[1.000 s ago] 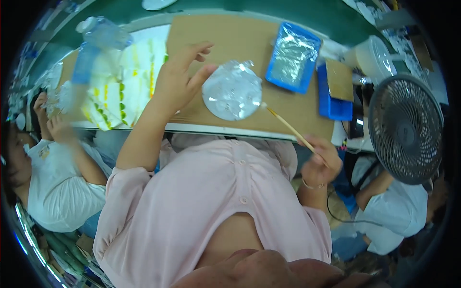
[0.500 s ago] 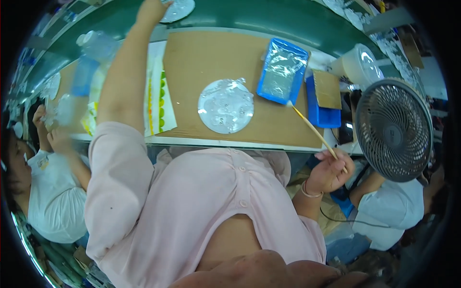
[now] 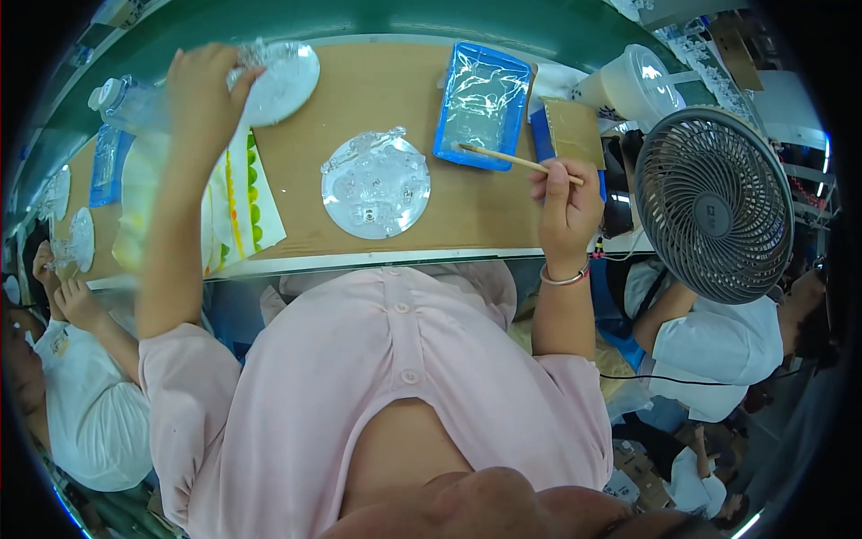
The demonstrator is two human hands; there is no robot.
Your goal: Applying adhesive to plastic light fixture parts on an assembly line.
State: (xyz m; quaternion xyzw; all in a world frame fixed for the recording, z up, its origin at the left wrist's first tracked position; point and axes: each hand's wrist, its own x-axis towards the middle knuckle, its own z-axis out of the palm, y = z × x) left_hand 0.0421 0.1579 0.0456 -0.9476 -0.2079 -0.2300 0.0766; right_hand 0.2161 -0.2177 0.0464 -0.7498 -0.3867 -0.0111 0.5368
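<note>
Left hand apparently grips the far clear disc.

Head view (1 fisheye) — looks down, close over table.

A brown desk is seen, on which a clear round disc, a blue tray, a cardboard piece and a printed sheet are laid.
</note>
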